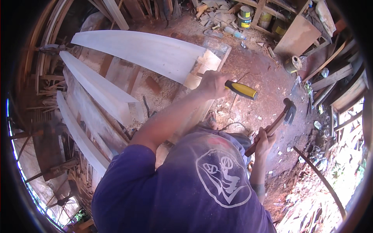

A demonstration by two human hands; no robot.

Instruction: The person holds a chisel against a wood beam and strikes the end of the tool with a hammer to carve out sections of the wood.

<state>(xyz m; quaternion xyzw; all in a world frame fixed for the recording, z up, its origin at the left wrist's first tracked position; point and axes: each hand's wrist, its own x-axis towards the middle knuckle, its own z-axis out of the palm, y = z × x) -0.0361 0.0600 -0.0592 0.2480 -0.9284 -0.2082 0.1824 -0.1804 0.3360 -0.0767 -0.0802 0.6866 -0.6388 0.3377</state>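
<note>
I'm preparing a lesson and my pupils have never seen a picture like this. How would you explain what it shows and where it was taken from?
There is no machine here, just a person working with two bare hands. The one picture comes from a wide fisheye camera worn on the head, looking down, so straight edges bend near the dark rim. The purple T-shirt is the wearer's own.

The left hand grips what looks like a chisel with a yellow-and-black handle, at the broad end of a long, tapered pale board. The right hand holds a claw hammer, its head raised clear of the chisel. Wood shavings lie beside the board.
</note>
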